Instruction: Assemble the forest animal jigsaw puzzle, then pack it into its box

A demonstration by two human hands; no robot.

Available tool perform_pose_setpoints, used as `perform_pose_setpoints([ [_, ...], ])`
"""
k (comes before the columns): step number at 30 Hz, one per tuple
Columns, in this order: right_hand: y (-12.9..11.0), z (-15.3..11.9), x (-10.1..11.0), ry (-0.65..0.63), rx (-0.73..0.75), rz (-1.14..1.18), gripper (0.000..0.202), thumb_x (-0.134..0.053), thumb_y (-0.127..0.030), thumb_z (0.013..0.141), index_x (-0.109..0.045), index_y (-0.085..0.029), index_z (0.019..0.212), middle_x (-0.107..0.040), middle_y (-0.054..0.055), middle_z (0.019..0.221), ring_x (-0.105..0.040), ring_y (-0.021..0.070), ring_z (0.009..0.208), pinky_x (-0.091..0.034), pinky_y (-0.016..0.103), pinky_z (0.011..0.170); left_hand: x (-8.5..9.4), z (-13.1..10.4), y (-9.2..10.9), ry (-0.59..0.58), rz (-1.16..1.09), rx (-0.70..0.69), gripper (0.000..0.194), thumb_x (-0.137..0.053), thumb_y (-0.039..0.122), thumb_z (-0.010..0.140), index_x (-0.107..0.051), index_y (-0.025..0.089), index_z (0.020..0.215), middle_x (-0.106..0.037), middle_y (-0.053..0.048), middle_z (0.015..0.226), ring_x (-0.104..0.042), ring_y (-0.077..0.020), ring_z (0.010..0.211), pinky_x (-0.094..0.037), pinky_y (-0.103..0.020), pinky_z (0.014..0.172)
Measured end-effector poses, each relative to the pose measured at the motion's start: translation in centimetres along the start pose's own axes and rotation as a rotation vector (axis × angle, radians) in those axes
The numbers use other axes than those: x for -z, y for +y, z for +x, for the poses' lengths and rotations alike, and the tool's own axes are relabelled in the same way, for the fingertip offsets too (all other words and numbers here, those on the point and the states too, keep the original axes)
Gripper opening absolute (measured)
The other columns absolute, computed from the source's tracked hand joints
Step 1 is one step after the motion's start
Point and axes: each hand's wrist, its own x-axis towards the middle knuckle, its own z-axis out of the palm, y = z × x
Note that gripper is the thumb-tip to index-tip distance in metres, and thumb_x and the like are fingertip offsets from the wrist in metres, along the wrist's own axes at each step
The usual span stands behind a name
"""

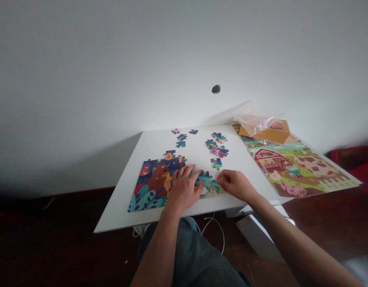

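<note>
A partly joined jigsaw puzzle (156, 179) with a brown bear and blue-green leaves lies near the front edge of the white table (118, 217). My left hand (185, 187) rests on it, fingers spread, covering its middle. At the puzzle's right end, my right hand (234, 183) pinches a puzzle piece (220, 179), mostly hidden by the fingers. Just beyond that hand lies a loose purple and teal piece (216, 163). Farther back are a cluster of loose pieces (217, 148) and another small group (181, 140).
On the right lies a farm picture sheet (306, 169) with a cow and a barn. An orange box piece (276, 131) and clear plastic wrap (256, 117) sit at its far end. A white wall (112, 71) stands behind the table. A white cable (222, 235) hangs below.
</note>
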Motion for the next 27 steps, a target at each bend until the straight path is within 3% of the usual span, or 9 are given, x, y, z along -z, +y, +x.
perform_pose_setpoints([
  [6, 0.0, 0.3, 0.9, -0.094, 0.101, -0.064, 0.011, -0.06, -0.031, 0.085, -0.068, -0.024, 0.088, -0.062, -0.003, 0.067, -0.052, 0.0121, 0.06, -0.033, 0.024, 0.057, 0.1, 0.0, 0.4, -0.015, 0.004, 0.019, 0.045, -0.056, 0.05, 0.089, -0.056, 0.03, 0.13, -0.049, -0.006, 0.143, -0.04, -0.0307, 0.131, -0.029, -0.051, 0.112],
  [10, -0.2, 0.6, 1.0, -0.091, 0.13, -0.157, 0.01, -0.062, -0.028, 0.084, -0.065, -0.023, 0.092, -0.064, -0.002, 0.072, -0.055, 0.013, 0.065, -0.032, 0.024, 0.061, 0.1, 0.1, 0.6, -0.012, 0.001, 0.027, 0.047, -0.058, 0.053, 0.087, -0.055, 0.03, 0.129, -0.049, -0.006, 0.142, -0.04, -0.0307, 0.132, -0.029, -0.051, 0.112],
  [16, 0.3, 0.5, 0.7, -0.062, 0.096, -0.27, 0.032, -0.069, -0.04, 0.081, -0.058, -0.026, 0.108, -0.062, -0.003, 0.068, -0.056, 0.0144, 0.063, -0.029, 0.024, 0.058, -0.1, 0.3, 0.7, 0.007, -0.013, 0.04, 0.052, -0.061, 0.06, 0.082, -0.055, 0.029, 0.124, -0.049, -0.007, 0.142, -0.041, -0.032, 0.13, -0.029, -0.051, 0.11],
  [19, 0.9, 0.8, 0.8, -0.029, 0.043, -0.272, 0.043, -0.072, -0.047, 0.078, -0.055, -0.026, 0.112, -0.062, -0.004, 0.069, -0.056, 0.0145, 0.063, -0.028, 0.024, 0.057, -0.2, 0.3, 0.7, 0.011, -0.018, 0.041, 0.053, -0.063, 0.059, 0.081, -0.055, 0.028, 0.123, -0.049, -0.007, 0.141, -0.04, -0.0321, 0.13, -0.029, -0.051, 0.11],
  [23, 1.6, 1.9, 0.8, 0.012, 0.042, -0.248, 0.052, -0.075, -0.039, 0.075, -0.053, -0.025, 0.119, -0.064, -0.003, 0.076, -0.058, 0.0152, 0.067, -0.034, 0.025, 0.059, -0.3, 0.2, 0.7, 0.01, -0.024, 0.043, 0.052, -0.064, 0.057, 0.08, -0.055, 0.029, 0.123, -0.049, -0.006, 0.14, -0.04, -0.032, 0.13, -0.028, -0.05, 0.111],
  [27, 2.0, 2.9, 0.1, 0.212, 0.043, -0.305, 0.044, -0.063, -0.032, 0.086, -0.055, -0.027, 0.129, -0.067, 0.004, 0.1, -0.063, 0.0182, 0.082, -0.043, 0.028, 0.069, -0.1, 0.3, 0.7, 0.009, -0.034, 0.041, 0.054, -0.066, 0.057, 0.079, -0.055, 0.03, 0.124, -0.051, -0.006, 0.138, -0.04, -0.0315, 0.13, -0.028, -0.05, 0.111],
])
